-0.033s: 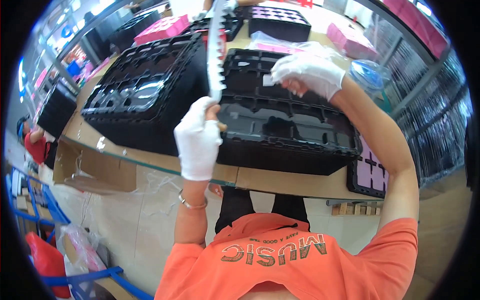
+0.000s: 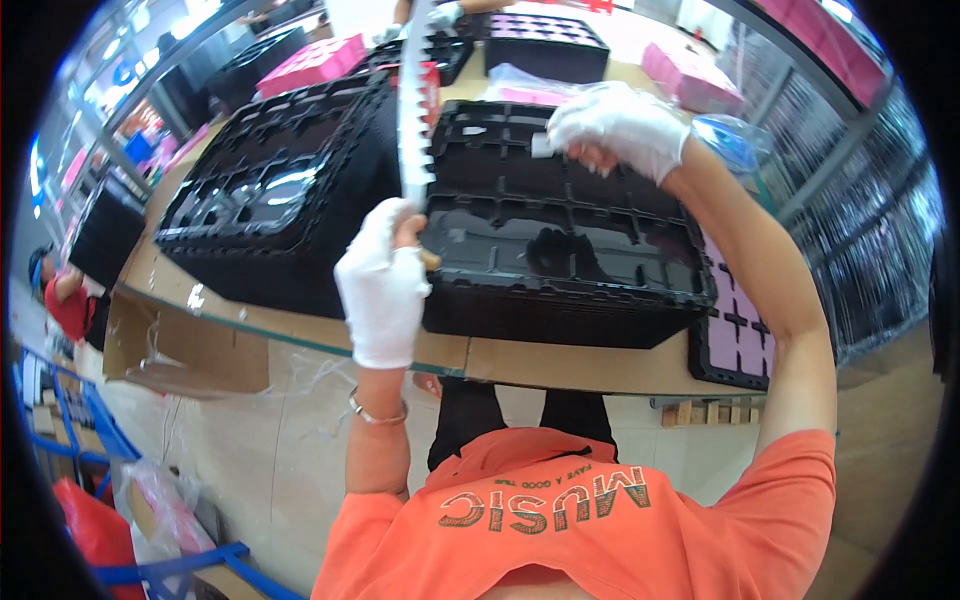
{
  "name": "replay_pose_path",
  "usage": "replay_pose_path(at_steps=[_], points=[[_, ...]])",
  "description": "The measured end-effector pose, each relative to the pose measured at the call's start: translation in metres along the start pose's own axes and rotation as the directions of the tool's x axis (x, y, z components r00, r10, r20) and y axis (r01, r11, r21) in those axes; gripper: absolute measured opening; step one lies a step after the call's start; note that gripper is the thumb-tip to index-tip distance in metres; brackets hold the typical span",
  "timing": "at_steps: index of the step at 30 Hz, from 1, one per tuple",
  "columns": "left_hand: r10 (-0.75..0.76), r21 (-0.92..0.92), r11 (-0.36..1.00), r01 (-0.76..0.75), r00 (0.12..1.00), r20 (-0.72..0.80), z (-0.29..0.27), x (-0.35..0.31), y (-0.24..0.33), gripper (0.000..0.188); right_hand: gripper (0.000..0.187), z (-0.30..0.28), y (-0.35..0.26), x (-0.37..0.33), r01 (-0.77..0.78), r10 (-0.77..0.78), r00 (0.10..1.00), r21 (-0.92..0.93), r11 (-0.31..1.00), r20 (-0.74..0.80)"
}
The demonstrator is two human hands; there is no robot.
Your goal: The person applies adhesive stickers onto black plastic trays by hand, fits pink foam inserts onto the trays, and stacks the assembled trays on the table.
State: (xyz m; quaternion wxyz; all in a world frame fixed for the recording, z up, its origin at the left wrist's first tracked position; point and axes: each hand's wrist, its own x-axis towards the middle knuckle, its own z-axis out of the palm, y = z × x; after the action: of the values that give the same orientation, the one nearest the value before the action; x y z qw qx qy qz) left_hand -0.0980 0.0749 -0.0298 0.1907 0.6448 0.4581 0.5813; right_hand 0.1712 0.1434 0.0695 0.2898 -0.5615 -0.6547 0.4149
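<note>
My left hand, in a white glove, is closed round the lower end of a long white strip with a notched edge, which stands upright. My right hand, also gloved, pinches a small white label between thumb and fingers. That label hovers above a stack of black plastic trays in front of me; whether it touches the top tray, I cannot tell. A small pale patch shows on the tray's far left part. Left of the strip stands a second black tray stack.
Cardboard covers the table under the stacks. A black tray with pink foam lies at the right edge. Pink blocks and another foam-filled tray sit farther back. Another person's gloved hand works at the far side.
The view has shifted slightly, so the scene sits a little farther left. My right hand with the label has risen slightly relative to the tray. Both grips are unchanged.
</note>
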Motion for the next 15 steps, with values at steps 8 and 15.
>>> replay_pose_path(at_steps=[8,15], points=[[-0.265,-0.268,0.921,0.282,0.959,0.099,-0.001,0.002,0.013,0.025,0.02,-0.115,0.082,0.042,-0.197,0.132,0.973,-0.379,0.904,-0.191],[-0.298,-0.235,0.92,0.312,0.95,0.095,0.001,0.002,0.014,0.026,0.029,-0.135,0.14,0.062,-0.202,-0.057,0.962,-0.834,0.513,-0.268]])
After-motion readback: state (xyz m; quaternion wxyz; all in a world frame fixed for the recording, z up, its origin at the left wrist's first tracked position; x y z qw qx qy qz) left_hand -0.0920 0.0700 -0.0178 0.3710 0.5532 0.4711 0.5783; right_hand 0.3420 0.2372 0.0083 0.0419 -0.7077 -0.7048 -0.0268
